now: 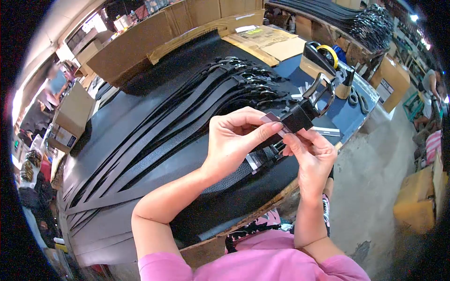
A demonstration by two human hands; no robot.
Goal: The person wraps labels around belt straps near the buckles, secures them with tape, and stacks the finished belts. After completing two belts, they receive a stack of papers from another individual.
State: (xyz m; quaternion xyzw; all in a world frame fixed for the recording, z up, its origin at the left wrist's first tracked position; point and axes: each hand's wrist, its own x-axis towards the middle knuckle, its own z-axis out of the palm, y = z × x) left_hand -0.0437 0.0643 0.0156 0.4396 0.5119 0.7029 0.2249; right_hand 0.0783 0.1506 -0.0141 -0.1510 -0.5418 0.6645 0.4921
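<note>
We see the left hand (234,140) pinching a small pale label (272,119) between thumb and forefinger, pressed to the end of a black belt (296,119); the right hand (311,154) grips that same belt end from below, fingers closed on it, so the belt is held up in front of us just above the table's near edge, its metal buckle (322,96) pointing away. Beneath the hands a fanned row of black belts (187,117) lies across the dark table (117,122); a tape dispenser (323,56) and scissors (358,99) sit beyond, and flattened cardboard (272,40) lies at the far end.

Pink short sleeves, bare forearms
</note>
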